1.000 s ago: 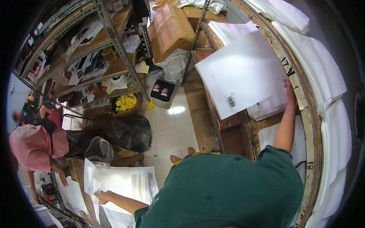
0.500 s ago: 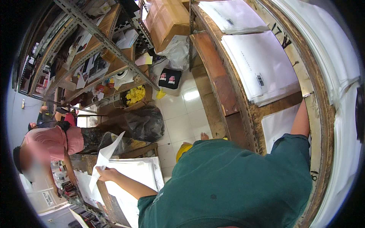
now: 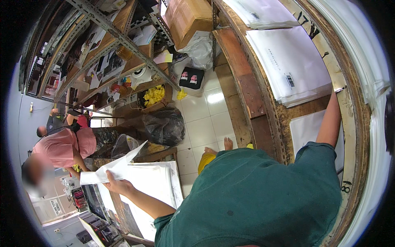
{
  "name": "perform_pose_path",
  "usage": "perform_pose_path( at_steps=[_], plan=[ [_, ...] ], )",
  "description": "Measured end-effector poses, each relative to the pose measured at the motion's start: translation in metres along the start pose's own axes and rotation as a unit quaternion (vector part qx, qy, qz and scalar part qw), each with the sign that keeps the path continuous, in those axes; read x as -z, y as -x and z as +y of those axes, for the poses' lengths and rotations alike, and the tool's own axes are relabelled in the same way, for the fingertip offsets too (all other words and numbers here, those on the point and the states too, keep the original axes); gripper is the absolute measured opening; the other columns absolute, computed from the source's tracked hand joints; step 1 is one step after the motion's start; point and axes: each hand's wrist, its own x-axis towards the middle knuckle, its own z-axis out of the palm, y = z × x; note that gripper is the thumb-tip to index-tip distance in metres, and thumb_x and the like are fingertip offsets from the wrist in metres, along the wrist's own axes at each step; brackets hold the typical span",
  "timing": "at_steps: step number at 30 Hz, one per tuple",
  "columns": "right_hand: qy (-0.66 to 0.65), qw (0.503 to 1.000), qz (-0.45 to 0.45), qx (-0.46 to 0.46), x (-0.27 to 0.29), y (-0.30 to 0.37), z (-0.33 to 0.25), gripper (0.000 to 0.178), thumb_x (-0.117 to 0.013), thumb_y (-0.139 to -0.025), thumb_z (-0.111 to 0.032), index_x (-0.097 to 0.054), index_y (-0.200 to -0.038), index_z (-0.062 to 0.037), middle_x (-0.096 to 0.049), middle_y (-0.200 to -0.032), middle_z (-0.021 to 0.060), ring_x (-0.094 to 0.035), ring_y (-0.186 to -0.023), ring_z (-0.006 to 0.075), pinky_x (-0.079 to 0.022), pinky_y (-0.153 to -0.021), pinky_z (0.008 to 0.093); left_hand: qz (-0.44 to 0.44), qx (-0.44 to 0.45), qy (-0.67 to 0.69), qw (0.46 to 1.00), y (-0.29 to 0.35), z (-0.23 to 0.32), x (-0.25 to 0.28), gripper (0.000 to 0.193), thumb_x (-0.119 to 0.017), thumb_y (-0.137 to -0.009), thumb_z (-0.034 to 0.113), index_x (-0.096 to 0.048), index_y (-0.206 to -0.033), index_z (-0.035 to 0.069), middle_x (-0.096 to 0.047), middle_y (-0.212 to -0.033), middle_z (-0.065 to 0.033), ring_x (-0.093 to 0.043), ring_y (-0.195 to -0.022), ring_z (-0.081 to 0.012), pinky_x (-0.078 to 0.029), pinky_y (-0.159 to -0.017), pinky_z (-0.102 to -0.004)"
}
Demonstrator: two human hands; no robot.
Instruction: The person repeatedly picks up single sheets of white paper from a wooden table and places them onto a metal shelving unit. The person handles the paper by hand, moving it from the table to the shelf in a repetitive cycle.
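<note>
Currently, reading the clock from the middle of my view, I find the white sheet (image 3: 98, 176) at eight o'clock, above the edge of a paper pile (image 3: 158, 175); whether they touch, I can't tell. My left hand (image 3: 118, 186) pinches it near its lower edge, the thumb apparently on the near face and the fingers partly hidden. That edge grip probably lets the paper bend freely without crumpling its middle. Its long axis runs from eight o'clock to two, the narrow corner pointing to two and the broader end toward eight. My right forearm (image 3: 329, 119) reaches up at three o'clock beside a printed stack (image 3: 296, 57), but the hand is lost past the wrist, so I can't say whether it is spread or gripping. That stack sits at two o'clock on a wooden shelf (image 3: 302, 108), its sheets nearly aligned, perhaps to keep the edges easy to reach. A co-worker in a pink shirt (image 3: 57, 148) bends over at nine o'clock.
</note>
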Motion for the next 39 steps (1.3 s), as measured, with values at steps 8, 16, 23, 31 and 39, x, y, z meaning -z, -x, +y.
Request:
perform_pose_path(
  at_steps=[8,16,23,31,39],
  plan=[
    [0.038,0.996,-0.066,0.045,-0.016,0.021,-0.071,0.043,-0.053,-0.081,-0.032,-0.052,-0.121,-0.0143,-0.046,-0.128,0.0097,-0.038,-0.113,0.0239,-0.029,-0.094,0.0421,-0.266,0.038,-0.06,0.961,0.025,0.055,-0.023,0.037,-0.06,-0.081,0.005,-0.048,-0.114,-0.007,-0.059,-0.102,-0.0126,-0.057,-0.089,-0.0159,-0.043,-0.082,-0.0275],
    [0.017,0.984,0.069,0.161,0.026,0.036,-0.143,0.045,-0.053,-0.083,-0.037,-0.05,-0.123,-0.0156,-0.043,-0.132,0.0115,-0.037,-0.124,0.0277,-0.027,-0.102,0.0466,-0.528,0.015,-0.191,0.827,0.037,0.094,-0.064,0.015,-0.06,-0.078,-0.003,-0.06,-0.092,-0.006,-0.058,-0.081,-0.0015,-0.051,-0.075,-0.0071,-0.04,-0.067,-0.0203],
    [-0.379,0.664,0.066,0.641,0.172,0.231,-0.332,0.021,-0.065,-0.063,-0.009,-0.051,-0.078,-0.0057,-0.055,-0.116,0.0161,-0.051,-0.108,0.0325,-0.034,-0.096,0.041,-0.654,-0.099,-0.241,0.71,0.055,0.069,-0.07,0.022,-0.061,-0.073,-0.001,-0.064,-0.094,0.003,-0.06,-0.08,-0.0103,-0.06,-0.071,-0.0224,-0.048,-0.065,-0.0292],
    [-0.291,0.669,-0.137,0.67,0.171,0.394,-0.327,0.012,-0.055,-0.068,-0.007,-0.052,-0.08,-0.0076,-0.057,-0.072,0.0135,-0.055,-0.069,0.0353,-0.044,-0.062,0.0428,-0.658,-0.201,-0.347,0.638,0.085,0.079,0.042,0.046,-0.062,-0.07,0.004,-0.058,-0.115,0.013,-0.058,-0.092,-0.0107,-0.056,-0.089,-0.0292,-0.043,-0.077,-0.0419],
    [-0.317,0.796,-0.17,0.487,0.147,0.46,-0.262,0.004,-0.05,-0.08,0.0,-0.052,-0.082,-0.0013,-0.057,-0.074,0.0206,-0.057,-0.075,0.0393,-0.043,-0.063,0.042,-0.377,-0.253,-0.228,0.861,0.101,0.041,0.235,0.057,-0.069,-0.071,0.025,-0.049,-0.123,0.011,-0.053,-0.117,-0.0134,-0.049,-0.11,-0.03,-0.037,-0.094,-0.0408]
  ],
)
